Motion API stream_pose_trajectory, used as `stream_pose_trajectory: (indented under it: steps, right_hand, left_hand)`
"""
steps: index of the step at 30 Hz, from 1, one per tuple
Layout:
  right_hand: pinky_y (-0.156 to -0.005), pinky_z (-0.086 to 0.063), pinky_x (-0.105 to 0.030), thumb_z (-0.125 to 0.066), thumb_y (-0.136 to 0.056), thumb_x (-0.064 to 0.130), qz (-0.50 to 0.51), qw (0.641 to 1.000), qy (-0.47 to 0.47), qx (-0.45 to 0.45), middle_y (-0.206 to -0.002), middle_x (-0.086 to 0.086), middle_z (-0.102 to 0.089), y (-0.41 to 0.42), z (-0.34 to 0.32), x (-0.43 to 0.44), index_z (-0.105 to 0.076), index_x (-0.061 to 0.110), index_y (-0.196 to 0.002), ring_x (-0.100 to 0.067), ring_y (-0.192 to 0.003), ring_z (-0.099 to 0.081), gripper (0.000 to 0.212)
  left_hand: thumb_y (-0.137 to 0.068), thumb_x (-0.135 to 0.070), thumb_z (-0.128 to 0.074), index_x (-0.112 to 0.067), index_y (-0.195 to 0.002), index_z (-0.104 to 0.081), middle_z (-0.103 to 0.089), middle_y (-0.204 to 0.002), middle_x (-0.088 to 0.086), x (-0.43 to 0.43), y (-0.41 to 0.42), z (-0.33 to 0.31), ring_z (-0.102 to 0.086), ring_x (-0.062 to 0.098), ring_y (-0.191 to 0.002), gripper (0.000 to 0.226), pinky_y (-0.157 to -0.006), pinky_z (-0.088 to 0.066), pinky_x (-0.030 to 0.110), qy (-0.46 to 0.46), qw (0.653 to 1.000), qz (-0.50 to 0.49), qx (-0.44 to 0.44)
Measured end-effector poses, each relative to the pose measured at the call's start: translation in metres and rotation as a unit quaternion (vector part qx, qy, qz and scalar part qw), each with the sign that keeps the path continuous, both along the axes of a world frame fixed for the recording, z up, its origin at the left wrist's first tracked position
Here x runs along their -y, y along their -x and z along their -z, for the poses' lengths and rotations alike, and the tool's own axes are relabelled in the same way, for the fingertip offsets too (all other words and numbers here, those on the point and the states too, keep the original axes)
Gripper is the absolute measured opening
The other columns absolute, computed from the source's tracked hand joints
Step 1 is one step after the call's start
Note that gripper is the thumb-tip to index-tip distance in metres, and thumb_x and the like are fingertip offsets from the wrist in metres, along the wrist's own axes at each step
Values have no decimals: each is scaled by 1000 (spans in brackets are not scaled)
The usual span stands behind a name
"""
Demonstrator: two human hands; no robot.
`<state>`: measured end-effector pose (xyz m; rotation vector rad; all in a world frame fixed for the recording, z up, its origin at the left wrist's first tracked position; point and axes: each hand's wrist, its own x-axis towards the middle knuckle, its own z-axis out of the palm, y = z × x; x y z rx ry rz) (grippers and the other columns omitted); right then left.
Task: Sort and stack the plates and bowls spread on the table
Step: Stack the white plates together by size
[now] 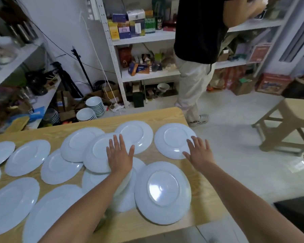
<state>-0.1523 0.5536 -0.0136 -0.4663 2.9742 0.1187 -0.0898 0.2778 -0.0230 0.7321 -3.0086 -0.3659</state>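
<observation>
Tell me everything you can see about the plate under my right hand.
The plate is round, white and glossy, probably ceramic or melamine. It lies upside down, foot ring up, flat on the wooden table near its far right corner, apart from the other plates. The right hand rests open on its near right rim.

No legible text on anything

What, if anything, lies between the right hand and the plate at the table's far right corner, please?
Nothing visible does. The right hand, fingers spread, already rests on the near right rim of the far-right plate. That plate lies apart from the others, with bare table around it.
</observation>
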Motion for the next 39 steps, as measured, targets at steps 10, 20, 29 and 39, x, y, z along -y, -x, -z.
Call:
stream_pose_trajectory:
  steps: [10, 20, 29, 39]
  right_hand:
    - [-118, -14, -48, -40, -95, 50, -154, 987, -14, -33, -153, -7, -31, 78, -19, -123, -32, 15, -147, -26, -142, -28, 63]
    - [-119, 2, -46, -19, -100, 49, -305, 952, -40, 4, -159, -3, -3, 195, -25, -116, -5, 16, -152, -22, -147, -1, 63]
    - [-118, 8, -45, -17, -99, 51, -457, 889, -41, 7, -161, -1, 2, 322, -34, -35, 0, 19, -153, -20, -148, 3, 64]
    - [-118, 10, -44, -8, -93, 57, -599, 800, -5, 36, -161, 2, 4, 432, -27, 94, 1, 22, -153, -18, -148, 6, 70]
  left_hand:
    - [-99, -50, -27, -12, -153, -7, -3, -160, 12, -163, 42, 6, -5, 30, -148, 69, -119, -5, 44, -2, 991, -131, -7]
    - [-98, -49, -30, -12, -153, -9, -3, -160, 13, -171, 107, 9, -5, 32, -148, 69, -119, -4, 46, 1, 951, -306, -37]
    - [-98, -52, -25, -13, -153, -7, 1, -161, 11, -124, 152, 22, 1, 31, -148, 70, -120, 0, 45, 17, 890, -455, -24]
    - [-94, -55, -31, -5, -149, -25, -18, -156, 22, -95, 218, 15, -14, 42, -144, 75, -114, -10, 55, 26, 808, -584, -69]
